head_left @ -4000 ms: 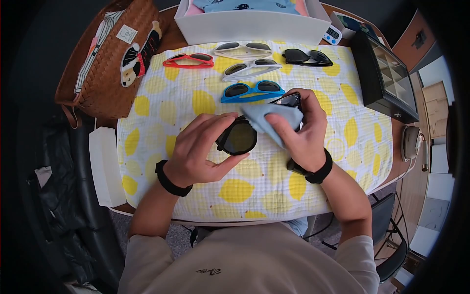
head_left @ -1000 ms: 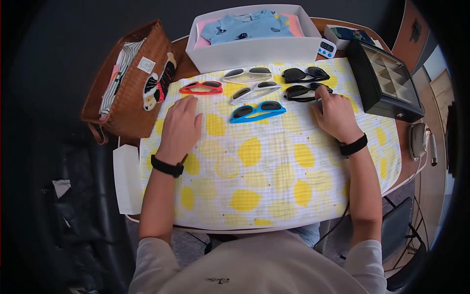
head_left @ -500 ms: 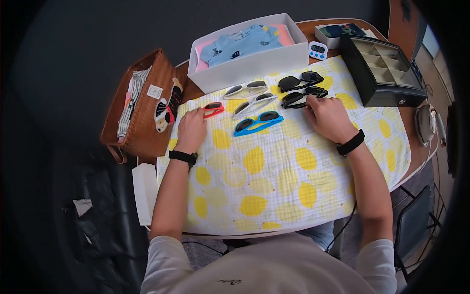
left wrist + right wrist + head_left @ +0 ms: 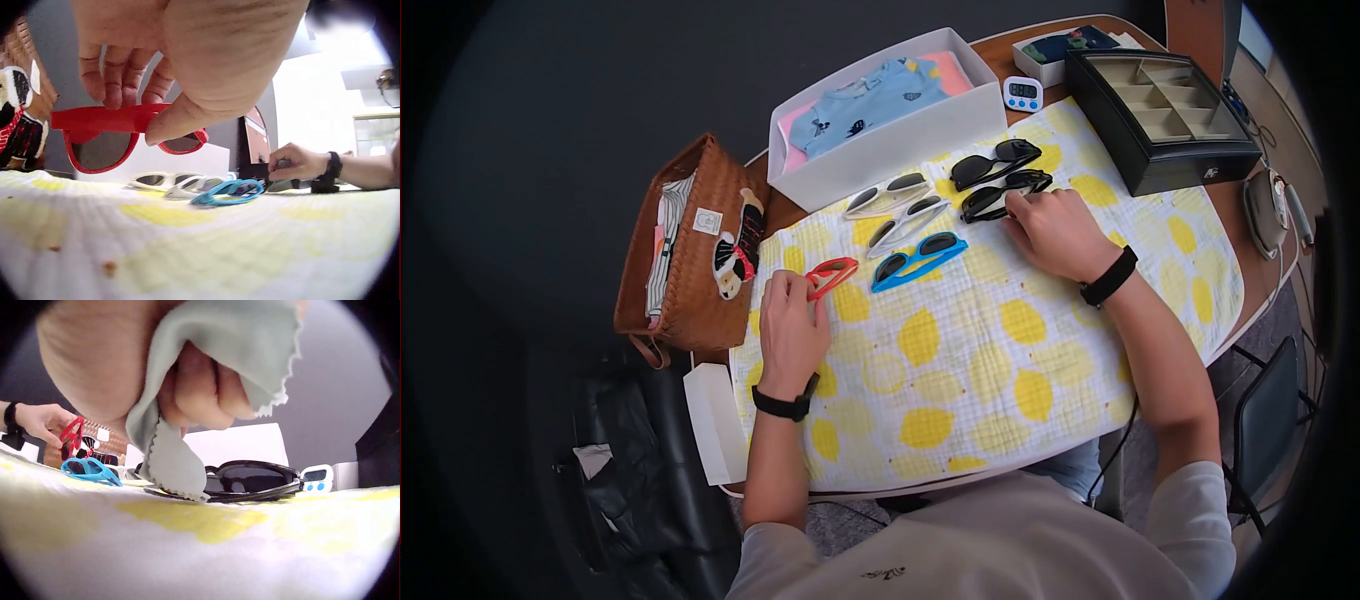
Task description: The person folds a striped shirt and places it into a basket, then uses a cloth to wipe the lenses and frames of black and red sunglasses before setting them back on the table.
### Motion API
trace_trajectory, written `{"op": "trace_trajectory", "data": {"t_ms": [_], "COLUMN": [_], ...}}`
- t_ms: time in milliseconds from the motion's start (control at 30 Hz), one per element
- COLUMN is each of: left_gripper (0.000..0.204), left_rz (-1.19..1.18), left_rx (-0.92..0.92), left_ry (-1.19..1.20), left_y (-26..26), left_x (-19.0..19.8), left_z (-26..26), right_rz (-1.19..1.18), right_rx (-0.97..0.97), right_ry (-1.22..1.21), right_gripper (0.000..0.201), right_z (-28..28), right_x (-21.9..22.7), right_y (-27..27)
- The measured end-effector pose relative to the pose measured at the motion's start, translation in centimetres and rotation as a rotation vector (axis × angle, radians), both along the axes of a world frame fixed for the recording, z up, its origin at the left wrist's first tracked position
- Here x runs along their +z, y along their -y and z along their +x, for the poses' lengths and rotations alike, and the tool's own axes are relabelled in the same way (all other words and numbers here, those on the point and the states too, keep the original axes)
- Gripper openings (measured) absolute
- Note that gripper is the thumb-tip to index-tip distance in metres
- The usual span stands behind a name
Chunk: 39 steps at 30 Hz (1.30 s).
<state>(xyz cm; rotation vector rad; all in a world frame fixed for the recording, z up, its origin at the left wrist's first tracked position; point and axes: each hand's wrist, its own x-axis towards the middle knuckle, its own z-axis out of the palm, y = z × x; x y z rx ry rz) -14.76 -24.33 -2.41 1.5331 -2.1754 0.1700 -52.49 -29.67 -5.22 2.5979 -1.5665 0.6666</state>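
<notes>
My left hand (image 4: 793, 323) pinches the red sunglasses (image 4: 106, 128) between thumb and fingers. In the left wrist view they are raised off the lemon-print cloth (image 4: 930, 340). My right hand (image 4: 1055, 232) holds a pale grey wiping cloth (image 4: 181, 459) in curled fingers, one corner hanging down. That hand is right at the nearer black sunglasses (image 4: 990, 204), overlapping them in the head view. The blue sunglasses (image 4: 918, 262) lie between the hands. Behind them are two white pairs, the nearer white sunglasses (image 4: 907, 226) and the farther white sunglasses (image 4: 887, 196). More black sunglasses (image 4: 997, 164) lie at the back.
A white box (image 4: 890, 140) with folded clothes stands at the back. On the left are a brown woven basket (image 4: 685, 250) and a white carton (image 4: 715, 425). A timer (image 4: 1022, 95) and a black compartment case (image 4: 1170, 160) occupy the back right.
Black sunglasses held in both hands and wiped earlier now lie on the table. My left hand has taken the red sunglasses and drawn them nearer. My right hand stays by the black pair.
</notes>
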Motion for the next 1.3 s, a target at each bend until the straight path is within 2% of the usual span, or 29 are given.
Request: {"op": "trace_trajectory", "data": {"t_ms": [167,267,300,400,500,567,633,900,967,1000,1067,1233,1300], "left_gripper": [0.024,0.028,0.028,0.025,0.028,0.03,0.029,0.027,0.022,0.022,0.013,0.013,0.012], "left_rz": [-0.035,0.007,0.013,0.028,0.022,-0.002,0.005,0.055,0.073,0.075,-0.031,-0.021,-0.003], "left_rx": [-0.114,-0.207,-0.206,-0.268,-0.339,-0.384,-0.376,-0.34,-0.371,-0.37,-0.377,-0.269,-0.271], "left_ry": [-0.004,0.023,0.019,-0.002,-0.003,-0.056,-0.123,-0.367,-0.563,-0.565,-0.804,-0.825,-0.849], "left_y": [-2.1,-2.8,-3.0,-3.5,-3.5,-3.6,-3.7,-4.4,-4.4,-4.4,-4.1,-3.6,-3.4], "left_x": [0.3,0.1,-0.2,-1.1,-1.3,-1.4,-1.4,-2.0,-2.8,-3.1,-3.6,-2.7,-3.0], "left_z": [-2.9,-4.8,-5.2,-6.2,-6.6,-6.6,-6.5,-5.6,-5.1,-5.0,-4.9,-4.1,-3.6], "right_rz": [-0.094,-0.202,-0.195,-0.106,-0.08,-0.093,-0.077,-0.029,-0.018,-0.013,-0.005,0.005,0.027], "right_rx": [0.059,0.238,0.239,0.472,0.515,0.518,0.476,0.471,0.497,0.479,0.463,0.332,0.338], "right_ry": [0.042,0.128,0.125,0.072,0.034,0.028,0.112,0.151,0.123,0.144,0.161,0.338,0.391], "right_gripper": [0.023,0.03,0.03,0.027,0.027,0.026,0.026,0.024,0.023,0.023,0.024,0.023,0.021], "right_z": [0.3,2.2,3.0,5.6,6.3,6.5,6.7,6.7,6.7,6.7,6.7,6.4,6.3], "right_x": [1.1,1.9,2.0,2.0,0.5,0.5,0.7,0.9,0.7,0.6,0.5,0.2,0.2], "right_y": [-0.4,-2.1,-2.7,-4.6,-4.8,-4.8,-4.9,-5.0,-4.9,-4.9,-4.9,-4.4,-4.3]}}
